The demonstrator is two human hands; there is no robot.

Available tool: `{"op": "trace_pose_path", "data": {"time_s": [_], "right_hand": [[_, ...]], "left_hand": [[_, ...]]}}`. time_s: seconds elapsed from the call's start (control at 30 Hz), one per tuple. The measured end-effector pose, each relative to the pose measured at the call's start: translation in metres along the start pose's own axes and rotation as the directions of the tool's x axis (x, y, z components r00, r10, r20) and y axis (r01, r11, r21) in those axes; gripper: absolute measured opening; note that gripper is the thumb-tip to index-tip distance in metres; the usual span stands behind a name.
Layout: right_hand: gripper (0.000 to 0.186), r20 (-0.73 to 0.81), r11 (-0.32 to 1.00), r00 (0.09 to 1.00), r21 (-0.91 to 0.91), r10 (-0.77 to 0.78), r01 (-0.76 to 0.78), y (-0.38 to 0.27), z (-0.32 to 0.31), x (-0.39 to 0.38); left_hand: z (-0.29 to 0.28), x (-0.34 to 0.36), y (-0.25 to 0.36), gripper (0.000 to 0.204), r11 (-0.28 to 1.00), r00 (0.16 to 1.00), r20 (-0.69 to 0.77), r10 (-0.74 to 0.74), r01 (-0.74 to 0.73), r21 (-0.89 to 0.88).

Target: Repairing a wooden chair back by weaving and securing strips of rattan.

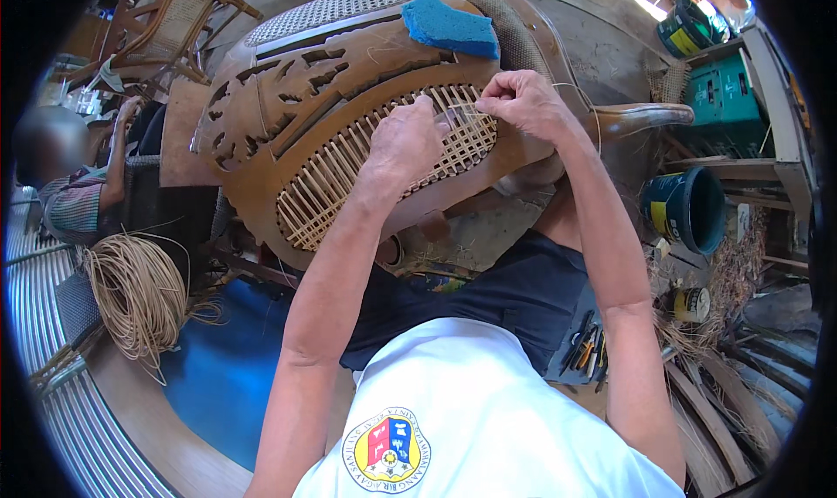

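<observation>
A carved brown wooden chair frame lies across in front of me, with an oval panel of woven cane set in it. Long parallel strands span the panel; toward its right end they cross into an open grid. My right hand pinches a thin cane strand over the panel's right end, and a loose length curves away past the wrist. My left hand is closed over the middle of the weave, its fingertips partly hidden among the strands. Just beyond, a blue sponge-like block rests on the frame.
A large coil of cane hangs at the left, near a person seated there. Dark buckets and a green crate stand at the right. Hand tools lie by my right thigh. Another cane chair is at the far left.
</observation>
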State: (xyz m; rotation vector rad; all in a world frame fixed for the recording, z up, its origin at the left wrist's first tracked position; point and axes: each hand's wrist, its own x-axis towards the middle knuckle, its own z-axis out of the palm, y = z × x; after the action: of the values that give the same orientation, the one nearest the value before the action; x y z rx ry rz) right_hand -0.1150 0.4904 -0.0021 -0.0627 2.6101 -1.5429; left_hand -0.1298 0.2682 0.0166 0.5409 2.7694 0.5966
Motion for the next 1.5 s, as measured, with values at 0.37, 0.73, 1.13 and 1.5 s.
{"op": "trace_pose_path", "data": {"time_s": [0.37,0.73,1.13,1.5], "right_hand": [[0.019,-0.072,0.989,0.997,-0.145,-0.008,-0.003,0.003,0.0,-0.004],[0.022,-0.044,0.884,0.995,-0.464,-0.091,0.06,-0.026,0.032,-0.009],[0.023,0.075,0.69,0.912,-0.629,-0.403,0.357,-0.016,0.017,-0.009],[0.021,-0.143,0.664,0.884,-0.715,-0.445,0.219,0.024,-0.015,-0.026]], "left_hand": [[0.008,-0.006,0.001,0.028,0.999,0.998,-0.056,0.042,-0.04,0.027],[0.003,0.01,-0.009,0.033,0.996,0.998,-0.038,-0.059,0.056,-0.068],[-0.052,-0.159,-0.126,0.033,0.908,0.815,-0.417,-0.402,0.413,-0.068],[-0.063,-0.112,-0.048,0.028,0.977,0.846,-0.53,0.056,-0.156,-0.145]]}}
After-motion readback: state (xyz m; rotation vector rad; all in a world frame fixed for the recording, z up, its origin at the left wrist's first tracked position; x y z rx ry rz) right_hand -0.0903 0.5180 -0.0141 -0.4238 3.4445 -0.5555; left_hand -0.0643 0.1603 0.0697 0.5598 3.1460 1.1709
